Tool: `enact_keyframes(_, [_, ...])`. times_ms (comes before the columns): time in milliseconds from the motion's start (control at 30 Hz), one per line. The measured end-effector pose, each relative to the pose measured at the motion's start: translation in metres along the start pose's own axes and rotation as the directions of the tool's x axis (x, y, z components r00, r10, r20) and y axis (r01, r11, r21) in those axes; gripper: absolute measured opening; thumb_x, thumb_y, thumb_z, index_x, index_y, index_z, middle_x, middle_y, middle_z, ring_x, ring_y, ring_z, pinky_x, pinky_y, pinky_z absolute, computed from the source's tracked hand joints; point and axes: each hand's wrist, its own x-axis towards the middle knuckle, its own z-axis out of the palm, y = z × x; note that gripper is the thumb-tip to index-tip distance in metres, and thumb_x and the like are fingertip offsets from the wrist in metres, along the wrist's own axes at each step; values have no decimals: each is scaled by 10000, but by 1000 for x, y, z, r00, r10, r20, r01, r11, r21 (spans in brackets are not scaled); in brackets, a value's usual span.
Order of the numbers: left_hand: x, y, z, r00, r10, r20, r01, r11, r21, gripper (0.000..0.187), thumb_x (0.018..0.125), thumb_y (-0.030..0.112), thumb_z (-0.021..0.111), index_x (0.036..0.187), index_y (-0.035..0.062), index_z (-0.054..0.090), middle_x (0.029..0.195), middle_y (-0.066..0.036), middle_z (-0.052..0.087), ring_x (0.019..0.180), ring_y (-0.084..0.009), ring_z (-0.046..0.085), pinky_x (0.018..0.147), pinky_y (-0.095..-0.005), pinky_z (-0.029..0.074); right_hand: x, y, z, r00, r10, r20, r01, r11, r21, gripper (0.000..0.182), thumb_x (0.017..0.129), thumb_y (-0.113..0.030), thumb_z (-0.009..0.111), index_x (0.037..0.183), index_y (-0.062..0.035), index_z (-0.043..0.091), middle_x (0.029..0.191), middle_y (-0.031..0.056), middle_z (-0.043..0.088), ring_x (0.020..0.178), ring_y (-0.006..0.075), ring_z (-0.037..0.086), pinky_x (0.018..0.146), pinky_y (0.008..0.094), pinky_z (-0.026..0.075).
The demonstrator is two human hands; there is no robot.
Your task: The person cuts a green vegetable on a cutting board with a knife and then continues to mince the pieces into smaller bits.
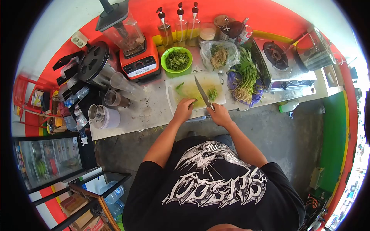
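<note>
My right hand [219, 114] is wrapped round the handle of a knife [202, 91], whose blade points up and left over the white cutting board [173, 106]. At the board's near edge rests my left hand [185, 107], its fingers closed together on something I cannot make out. Chopped greens [212, 93] lie right of the blade, and a green piece [179, 86] lies on the board's left part. Behind the board stands a green bowl [164, 64] of chopped greens. To the right, a bunch of leafy greens with roots [244, 82] rests on a purple bag [234, 86].
A red blender [139, 65] stands at the back left, near plastic cups [116, 99] and a white container [110, 118]. Pump bottles [181, 29] line the back wall. A plastic bag [227, 50] with roots and a gas stove [276, 69] are at the right.
</note>
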Motion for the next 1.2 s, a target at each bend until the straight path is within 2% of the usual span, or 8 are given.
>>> enact_keyframes(67, [-1, -2, -1, 999, 52, 11, -52, 998, 28, 273, 878, -28, 580, 1114, 27, 706, 1115, -149, 704, 1079, -353, 604, 976, -423, 482, -2, -1, 2, 998, -1, 70, 9, 993, -114, 382, 966, -368, 613, 957, 12, 643, 871, 276, 687, 884, 478, 656, 795, 574, 500])
enact_keyframes(233, [-2, -8, -5, 984, 165, 71, -175, 973, 150, 349, 814, -57, 568, 1113, 42, 719, 1160, -99, 708, 1064, -319, 580, 988, -398, 481, 0, 0, 10, 995, -21, 102, 39, 983, -180, 382, 972, -396, 602, 976, -17, 650, 902, 261, 702, 883, 462, 676, 806, 563, 524])
enact_keyframes(367, [-7, -12, -4, 986, 159, 41, -164, 975, 151, 360, 800, -63, 565, 1105, 46, 722, 1171, -82, 707, 1072, -316, 569, 998, -398, 479, -2, -2, 13, 995, 9, 100, 19, 960, -280, 393, 982, -414, 580, 1010, -27, 640, 920, 255, 710, 888, 461, 690, 811, 557, 543])
enact_keyframes(633, [-11, -14, 0, 982, 189, -8, -182, 959, 216, 404, 806, -36, 585, 1190, 49, 680, 1267, -83, 635, 1110, -324, 552, 1006, -414, 479, -12, -2, 13, 990, 52, 133, -4, 940, -342, 381, 1004, -390, 547, 1059, -20, 618, 917, 260, 714, 864, 461, 699, 796, 555, 551])
enact_keyframes(967, [-14, -16, 5, 974, 219, -59, -195, 940, 280, 377, 802, -54, 591, 1146, 62, 692, 1229, -118, 603, 1092, -363, 545, 965, -447, 479, -27, -6, 8, 996, 61, 68, -33, 933, -359, 349, 1018, -369, 527, 1030, -27, 593, 860, 258, 713, 816, 462, 699, 758, 557, 555])
enact_keyframes(1067, [-14, -12, 3, 978, 205, -34, -182, 923, 339, 400, 790, -38, 617, 1155, 100, 705, 1246, -76, 598, 1096, -315, 554, 957, -422, 505, -25, -7, 7, 998, 49, 40, -31, 935, -353, 347, 1018, -364, 528, 1026, -22, 589, 840, 246, 715, 787, 457, 702, 744, 553, 559])
enact_keyframes(1133, [-13, -10, 2, 975, 216, -43, -195, 936, 292, 385, 795, -51, 600, 1149, 71, 692, 1221, -124, 594, 1070, -365, 546, 950, -455, 483, -23, -7, 11, 999, 35, 40, -18, 927, -374, 342, 1019, -359, 526, 1020, -22, 587, 837, 241, 717, 780, 448, 706, 735, 549, 562])
enact_keyframes(1200, [-13, -9, 2, 974, 219, -48, -196, 935, 294, 385, 797, -51, 600, 1149, 74, 693, 1224, -121, 596, 1074, -363, 547, 950, -452, 485, -22, -8, 14, 999, 20, 41, -2, 918, -396, 338, 1020, -355, 525, 1013, -22, 585, 833, 236, 719, 773, 440, 710, 725, 546, 564])
